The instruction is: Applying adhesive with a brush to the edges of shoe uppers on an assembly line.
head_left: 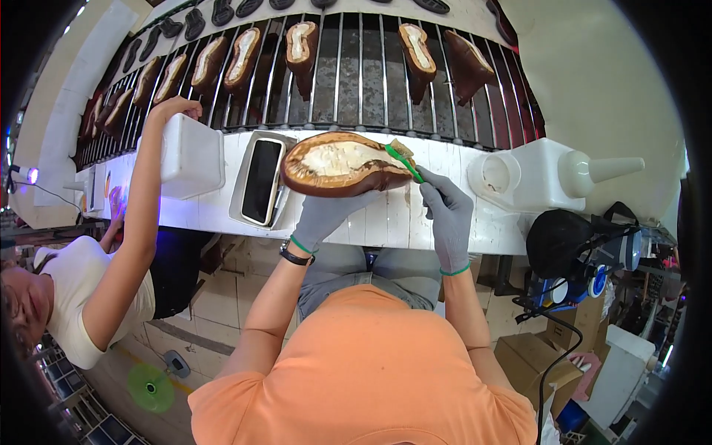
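Observation:
A brown lasted shoe upper (343,165) is held bottom up over the white bench, its pale underside and tan turned-in edge facing me. Beneath it, my left hand (330,216), in a grey glove, is closed around the shoe's brown side; part of the fingers is hidden by the shoe. In my gloved right hand (449,216) is a green-handled brush (401,157), pinched by the handle. The brush's tan bristle end rests at or just above the narrower right end of the shoe; I cannot tell whether it touches.
A barred conveyor (360,74) beyond the bench carries several brown shoe uppers. Dark soles (194,24) lie farther back. On the bench (363,222) are a phone (263,180) in a tray, a white bottle (545,178) with an open cup, and a white container (191,157) beside a co-worker's arm (133,245).

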Action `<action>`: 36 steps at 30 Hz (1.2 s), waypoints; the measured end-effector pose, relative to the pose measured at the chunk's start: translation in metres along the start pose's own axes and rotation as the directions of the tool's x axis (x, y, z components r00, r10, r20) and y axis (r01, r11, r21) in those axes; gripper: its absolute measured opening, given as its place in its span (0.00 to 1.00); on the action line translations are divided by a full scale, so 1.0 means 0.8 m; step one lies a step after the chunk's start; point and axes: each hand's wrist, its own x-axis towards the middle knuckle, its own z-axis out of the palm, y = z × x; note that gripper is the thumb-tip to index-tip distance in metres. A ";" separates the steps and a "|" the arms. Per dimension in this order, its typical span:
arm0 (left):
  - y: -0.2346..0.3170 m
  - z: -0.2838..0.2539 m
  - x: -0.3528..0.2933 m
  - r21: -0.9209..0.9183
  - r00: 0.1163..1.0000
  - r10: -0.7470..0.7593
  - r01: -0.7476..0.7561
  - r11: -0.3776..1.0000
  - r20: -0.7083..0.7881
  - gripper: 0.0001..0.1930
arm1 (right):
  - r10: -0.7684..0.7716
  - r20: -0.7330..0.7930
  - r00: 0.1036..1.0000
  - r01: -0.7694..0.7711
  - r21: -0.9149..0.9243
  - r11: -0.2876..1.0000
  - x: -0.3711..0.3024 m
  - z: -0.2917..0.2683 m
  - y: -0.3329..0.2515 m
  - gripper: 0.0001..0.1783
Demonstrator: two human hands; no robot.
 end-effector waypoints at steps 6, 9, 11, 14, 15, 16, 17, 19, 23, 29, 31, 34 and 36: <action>-0.009 0.004 -0.021 0.079 0.992 0.128 -0.129 0.989 0.013 0.30 | 0.131 0.088 0.988 -0.138 0.085 0.987 -0.017 0.009 -0.001 0.16; -0.012 0.011 -0.027 0.053 0.994 0.114 -0.114 0.992 0.001 0.30 | 0.160 0.078 0.984 -0.166 0.079 0.983 -0.024 0.016 0.002 0.14; -0.014 0.016 -0.030 0.061 0.991 0.136 -0.135 0.989 -0.008 0.30 | 0.055 0.031 0.998 -0.055 -0.021 0.998 -0.028 0.022 0.006 0.15; -0.016 0.021 -0.034 -0.040 0.996 0.085 -0.086 0.995 -0.021 0.30 | -0.141 0.008 0.990 0.140 -0.150 0.979 -0.033 0.028 0.013 0.15; -0.016 0.023 -0.035 -0.095 0.998 0.057 -0.059 0.994 -0.022 0.30 | -0.189 0.008 0.982 0.187 -0.197 0.962 -0.034 0.029 0.015 0.15; -0.016 0.025 -0.035 -0.112 0.998 0.052 -0.054 0.992 -0.025 0.30 | -0.246 0.016 0.969 0.243 -0.229 0.942 -0.034 0.029 0.015 0.15; -0.015 0.026 -0.035 -0.129 0.998 0.048 -0.051 0.990 -0.028 0.30 | -0.283 0.027 0.959 0.279 -0.270 0.921 -0.034 0.029 0.015 0.15; -0.014 0.028 -0.035 -0.136 0.998 0.050 -0.054 0.989 -0.035 0.30 | -0.349 0.049 0.936 0.342 -0.364 0.866 -0.034 0.028 0.014 0.16; -0.010 0.036 -0.034 -0.146 0.996 0.072 -0.079 0.986 -0.053 0.30 | -0.479 0.096 0.872 0.440 -0.581 0.685 -0.033 0.027 0.008 0.19; -0.002 0.048 -0.037 -0.112 0.981 0.173 -0.183 0.977 -0.090 0.28 | -0.499 0.115 0.859 0.412 -0.735 0.539 -0.040 0.022 0.005 0.23; -0.001 0.050 -0.039 -0.100 0.982 0.171 -0.178 0.979 -0.079 0.27 | -0.506 0.105 0.856 0.405 -0.743 0.532 -0.040 0.021 0.007 0.23; -0.001 0.049 -0.040 0.018 0.975 0.212 -0.211 0.977 -0.064 0.27 | -0.483 0.062 0.873 0.388 -0.689 0.613 -0.036 0.020 0.009 0.20; -0.002 0.049 -0.038 0.061 0.974 0.219 -0.216 0.975 -0.056 0.27 | -0.444 0.030 0.896 0.379 -0.575 0.726 -0.030 0.018 0.008 0.18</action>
